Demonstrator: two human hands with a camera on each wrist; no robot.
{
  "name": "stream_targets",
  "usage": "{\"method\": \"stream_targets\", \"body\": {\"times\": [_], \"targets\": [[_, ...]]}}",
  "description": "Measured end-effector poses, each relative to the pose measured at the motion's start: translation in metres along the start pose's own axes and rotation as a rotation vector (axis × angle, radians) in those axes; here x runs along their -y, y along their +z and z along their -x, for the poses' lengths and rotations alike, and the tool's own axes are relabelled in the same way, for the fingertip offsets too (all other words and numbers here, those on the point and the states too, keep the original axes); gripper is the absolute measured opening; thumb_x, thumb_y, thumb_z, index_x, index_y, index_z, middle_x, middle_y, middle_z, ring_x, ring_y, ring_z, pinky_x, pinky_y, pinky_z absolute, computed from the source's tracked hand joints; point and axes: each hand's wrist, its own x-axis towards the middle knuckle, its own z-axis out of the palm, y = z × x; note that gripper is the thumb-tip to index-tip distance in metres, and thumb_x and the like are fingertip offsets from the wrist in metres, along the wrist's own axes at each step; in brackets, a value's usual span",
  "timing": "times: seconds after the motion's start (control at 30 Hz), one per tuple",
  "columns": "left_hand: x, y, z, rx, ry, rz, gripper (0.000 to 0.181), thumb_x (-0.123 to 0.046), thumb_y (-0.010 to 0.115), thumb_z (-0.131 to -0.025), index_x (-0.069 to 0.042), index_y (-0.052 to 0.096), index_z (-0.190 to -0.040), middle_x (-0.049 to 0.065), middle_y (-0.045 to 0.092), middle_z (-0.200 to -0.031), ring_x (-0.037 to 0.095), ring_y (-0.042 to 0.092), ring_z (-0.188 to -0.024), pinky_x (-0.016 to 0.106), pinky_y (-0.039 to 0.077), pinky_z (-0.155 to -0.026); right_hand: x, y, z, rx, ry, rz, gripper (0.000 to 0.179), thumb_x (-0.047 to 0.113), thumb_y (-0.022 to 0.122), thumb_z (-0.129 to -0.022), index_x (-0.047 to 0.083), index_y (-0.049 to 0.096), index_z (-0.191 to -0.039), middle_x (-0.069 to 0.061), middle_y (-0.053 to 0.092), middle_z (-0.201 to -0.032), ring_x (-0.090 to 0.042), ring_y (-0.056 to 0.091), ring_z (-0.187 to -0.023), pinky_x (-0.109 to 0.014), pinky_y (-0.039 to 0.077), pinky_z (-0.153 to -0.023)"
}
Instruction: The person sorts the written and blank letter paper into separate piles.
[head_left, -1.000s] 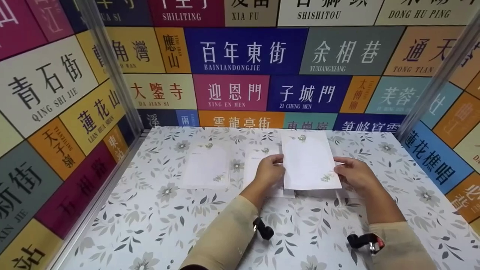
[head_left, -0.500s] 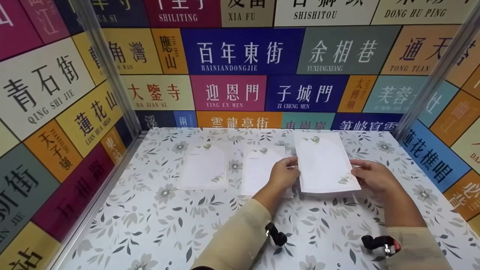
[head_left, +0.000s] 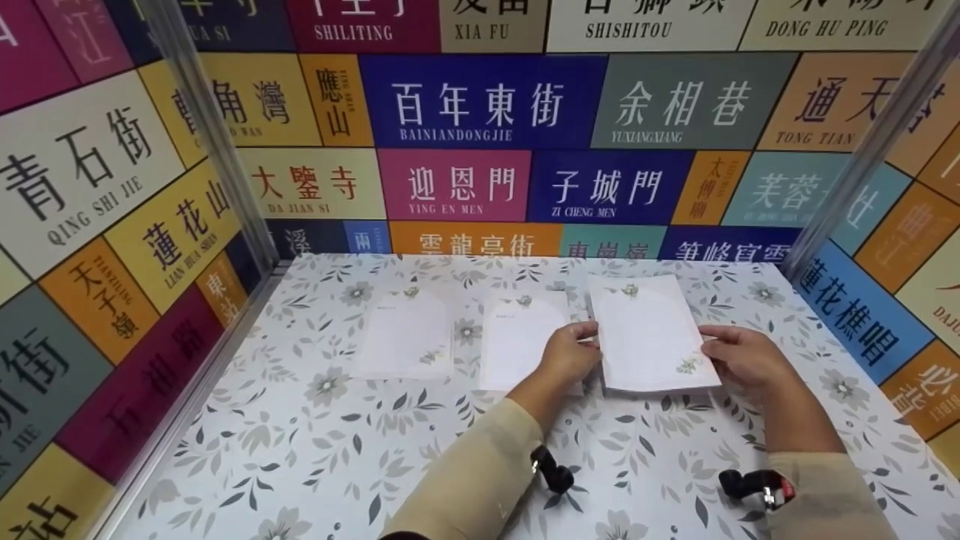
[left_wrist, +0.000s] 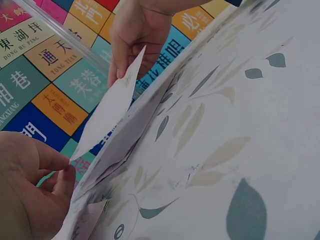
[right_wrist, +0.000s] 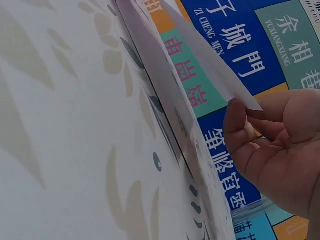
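Observation:
A sheet of letter paper (head_left: 652, 337) with small green plant prints at its top and lower right is raised over the table's right half. My left hand (head_left: 568, 354) pinches its left edge between thumb and fingers; my right hand (head_left: 748, 358) pinches the right edge. Both wrist views show a gap between the held sheet (left_wrist: 107, 115) and the table. Beneath it lies another paper (left_wrist: 122, 147), hidden from above in the head view. Two similar sheets lie flat to the left: a middle sheet (head_left: 517, 345), partly covered by my left hand, and a far-left sheet (head_left: 405, 337).
A floral-patterned cover (head_left: 300, 450) lies over the table. Colourful sign-printed walls (head_left: 484, 101) stand behind and on both sides, with clear corner strips (head_left: 217, 135). Black wrist devices (head_left: 551, 469) sit on both sleeves.
Both hands first carried the sheet to the right, uncovering more of the middle sheet. In the last half second they have lowered it slightly and brought it a little nearer.

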Motion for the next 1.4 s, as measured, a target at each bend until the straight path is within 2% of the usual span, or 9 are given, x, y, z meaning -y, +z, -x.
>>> {"method": "stream_targets", "body": {"times": [0.13,0.2,0.4,0.57,0.7,0.9,1.03,1.2,1.4], "targets": [[0.001,0.002,-0.001,0.012,-0.013,-0.009,0.047,0.009,0.071,-0.089,-0.005,0.073,-0.134,0.007,0.077,-0.129,0.012,0.072,-0.105,0.026,0.061,-0.093,-0.005,0.002,-0.003,-0.045,0.018,0.016,0.058,0.018,0.061,-0.108,0.007,0.045,-0.162,0.001,0.062,-0.115,-0.006,0.064,-0.097,-0.021,0.060,-0.082],[0.001,0.002,0.000,0.025,-0.030,-0.016,0.051,0.010,0.071,-0.088,-0.004,0.071,-0.136,0.008,0.076,-0.130,0.014,0.073,-0.108,0.027,0.061,-0.094,-0.007,0.004,-0.005,-0.064,0.024,0.043,0.057,0.019,0.063,-0.107,0.007,0.048,-0.161,-0.004,0.063,-0.122,-0.010,0.063,-0.100,-0.020,0.059,-0.082],[-0.001,0.003,0.005,0.086,-0.095,-0.071,0.059,0.008,0.073,-0.090,-0.010,0.065,-0.146,0.005,0.073,-0.126,0.017,0.068,-0.118,0.034,0.058,-0.107,-0.008,0.007,-0.004,-0.076,0.028,0.205,0.065,0.031,0.071,-0.103,0.006,0.049,-0.159,-0.017,0.059,-0.141,-0.021,0.061,-0.111,-0.020,0.056,-0.080],[0.000,0.003,0.007,0.147,-0.109,-0.094,0.064,0.004,0.075,-0.091,-0.013,0.061,-0.151,0.007,0.071,-0.138,0.021,0.066,-0.131,0.039,0.051,-0.119,-0.006,0.007,0.000,-0.038,0.024,0.294,0.072,0.036,0.075,-0.100,0.002,0.048,-0.158,-0.026,0.059,-0.147,-0.028,0.062,-0.119,-0.024,0.055,-0.084],[0.001,0.002,0.007,0.188,-0.122,-0.096,0.069,0.000,0.077,-0.091,-0.017,0.058,-0.155,0.007,0.065,-0.152,0.024,0.060,-0.145,0.040,0.047,-0.124,-0.005,0.007,0.001,-0.039,0.024,0.359,0.074,0.039,0.075,-0.100,0.002,0.049,-0.158,-0.027,0.060,-0.150,-0.032,0.062,-0.123,-0.030,0.053,-0.091],[0.001,0.001,0.006,0.223,-0.109,-0.098,0.074,-0.003,0.079,-0.090,-0.020,0.055,-0.157,0.007,0.058,-0.161,0.025,0.052,-0.153,0.040,0.041,-0.129,-0.003,0.007,0.003,-0.046,0.045,0.360,0.076,0.044,0.071,-0.101,0.003,0.045,-0.160,-0.028,0.056,-0.152,-0.030,0.063,-0.118,-0.031,0.054,-0.090],[0.001,-0.001,0.007,0.210,-0.081,-0.085,0.074,-0.007,0.080,-0.090,-0.019,0.054,-0.158,0.010,0.058,-0.161,0.027,0.051,-0.153,0.041,0.039,-0.130,-0.001,0.007,0.005,-0.054,0.024,0.351,0.076,0.047,0.068,-0.103,0.003,0.046,-0.160,-0.027,0.055,-0.151,-0.031,0.064,-0.119,-0.028,0.056,-0.086],[0.002,-0.007,0.008,0.197,-0.042,-0.061,0.072,-0.013,0.080,-0.092,-0.014,0.053,-0.159,0.012,0.058,-0.160,0.028,0.053,-0.152,0.041,0.043,-0.127,0.007,0.014,0.003,-0.045,-0.044,0.350,0.075,0.050,0.064,-0.104,0.003,0.047,-0.159,-0.028,0.057,-0.152,-0.033,0.067,-0.124,-0.026,0.059,-0.087],[0.003,-0.023,0.005,0.192,-0.008,-0.063,0.072,-0.013,0.076,-0.095,-0.010,0.047,-0.161,0.009,0.054,-0.164,0.027,0.053,-0.152,0.039,0.045,-0.126,0.021,0.038,-0.005,-0.034,-0.141,0.366,0.071,0.048,0.064,-0.105,0.002,0.050,-0.157,-0.028,0.058,-0.154,-0.035,0.068,-0.124,-0.027,0.057,-0.092]]}}
